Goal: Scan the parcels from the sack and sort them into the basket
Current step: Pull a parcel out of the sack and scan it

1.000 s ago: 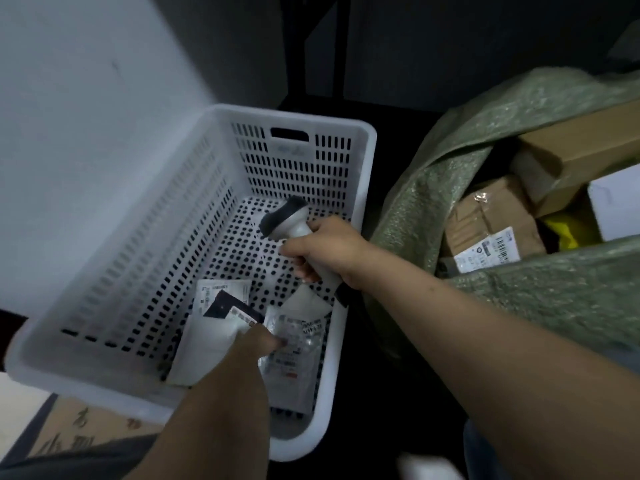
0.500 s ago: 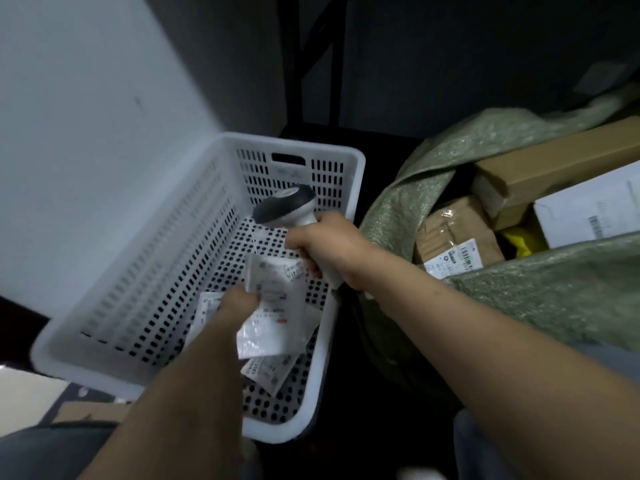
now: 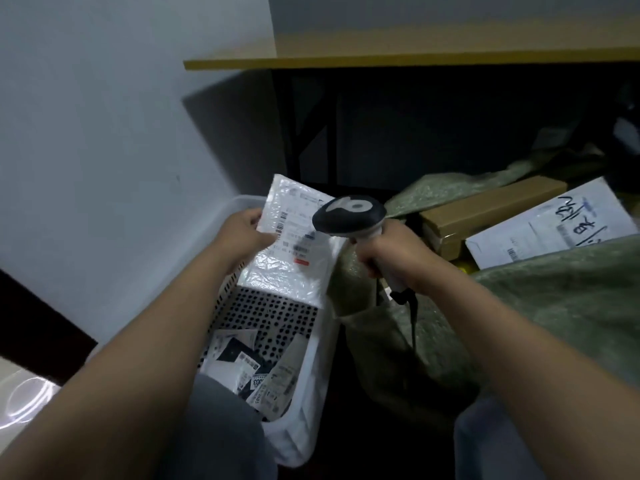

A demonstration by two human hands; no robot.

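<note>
**Square the label to the scanner, then drop**

The left hand pinches the left edge of a white bubble mailer. It holds the mailer tilted in the air over the far end of the white basket, with the printed label facing up. The right hand is wrapped round the grip of the scanner, whose head hangs just over the label's right side. Whether a beam lands on the label cannot be told.

This looks like the scan itself. The film is glossy and wrinkled, so pulling it flat and tipping it slightly should cut glare. The barcode strip sits close to the left fingertips, so they must stay off it, and the scanner head should swing left towards it.

After a good read, letting go should drop the mailer onto the flat parcels at the basket's near end. The green sack, just right of the basket, holds a brown carton and a white box.
</note>
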